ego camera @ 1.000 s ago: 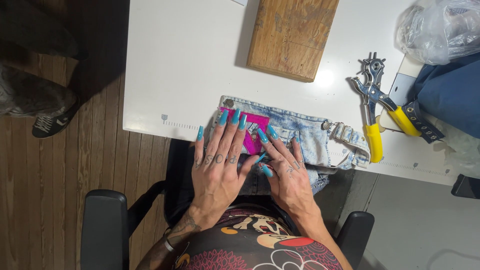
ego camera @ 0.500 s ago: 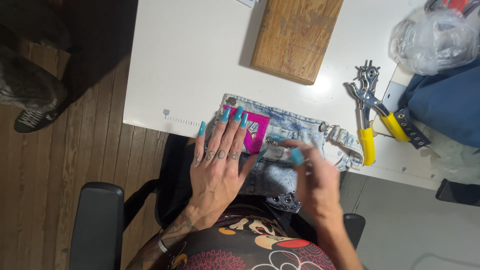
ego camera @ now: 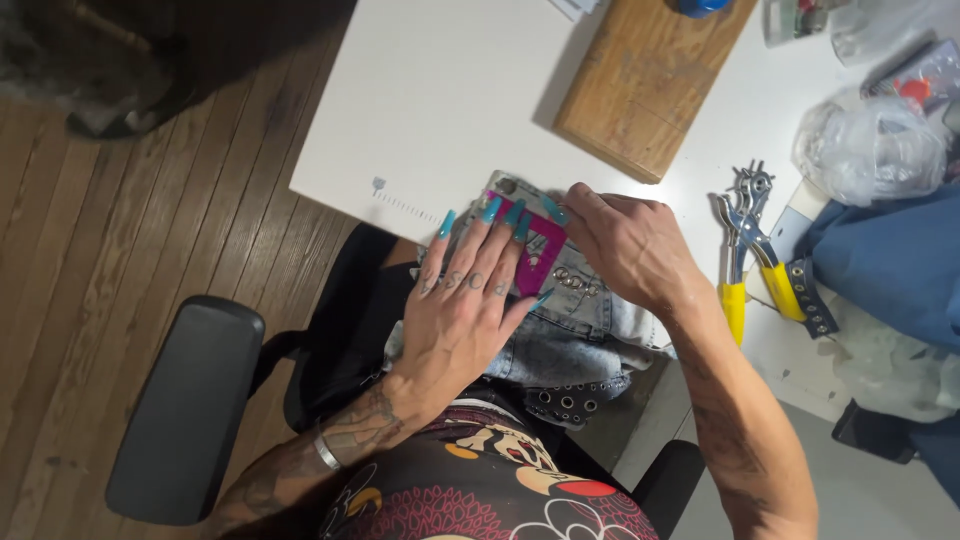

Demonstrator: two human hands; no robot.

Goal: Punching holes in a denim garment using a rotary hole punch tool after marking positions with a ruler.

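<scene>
Seen from above, seated at a white table (ego camera: 440,110). Left hand (ego camera: 465,310) spread flat, palm down, long teal nails pointing up the table, pressing on a pale denim garment (ego camera: 575,335) and on a magenta patch (ego camera: 540,258) that lies on it. Right hand (ego camera: 630,245) curled over the garment's top edge just beside the patch, fingers bent down onto the cloth; whether anything is pinched under them cannot be told. Denim draped over the near table edge and down into the lap, with a studded black strip (ego camera: 575,400) hanging below. Only container nearby: a crumpled clear plastic bag (ego camera: 870,150) at the right, contents too blurred to tell. Between bag and garment, yellow-handled punch pliers (ego camera: 745,255), well apart from both hands. Wooden board (ego camera: 645,85) beyond the hands, near but not touching. Bare white tabletop to the left of the board, reaching the left edge. Blue fabric (ego camera: 890,265) crowding the right side.
</scene>
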